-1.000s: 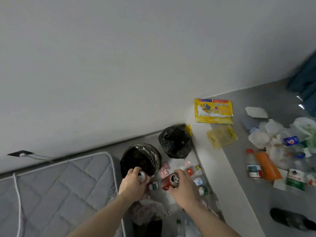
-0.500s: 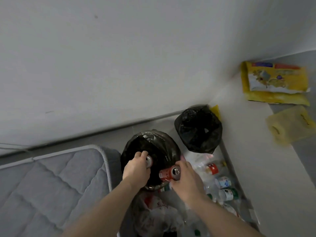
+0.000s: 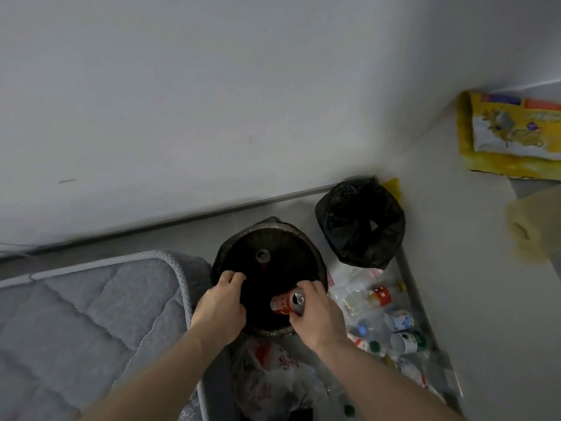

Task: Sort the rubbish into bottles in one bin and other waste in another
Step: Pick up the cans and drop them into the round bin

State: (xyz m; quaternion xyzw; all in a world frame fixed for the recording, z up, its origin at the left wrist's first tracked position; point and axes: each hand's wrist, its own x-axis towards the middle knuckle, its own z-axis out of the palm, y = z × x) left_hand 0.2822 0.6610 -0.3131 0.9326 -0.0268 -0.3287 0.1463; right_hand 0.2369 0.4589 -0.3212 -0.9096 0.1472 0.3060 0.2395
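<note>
Two bins lined with black bags stand on the floor by the wall, one view only, from the head. Landmark: the nearer bin (image 3: pixel 270 279).

- Red can (image 3: pixel 287 302): over the near-right rim of the bin, lying sideways, silver top and pull-tab facing the camera. Held by the right hand (image 3: pixel 318 317), fingers curled round its body. Judged light, thin-walled, easily dented, smooth; best held round the middle, as here.
- Second can (image 3: pixel 263 256): inside the bin, only its silver top visible.
- Left hand (image 3: pixel 219 308): at the bin's left rim, fingers curled; whether it holds anything cannot be told.
- Second bin (image 3: pixel 361 221): right of and beyond the first.
- Plastic bottles (image 3: pixel 394 323): heaped right of the bin.
- Mattress (image 3: pixel 91 314): left of the bin.
</note>
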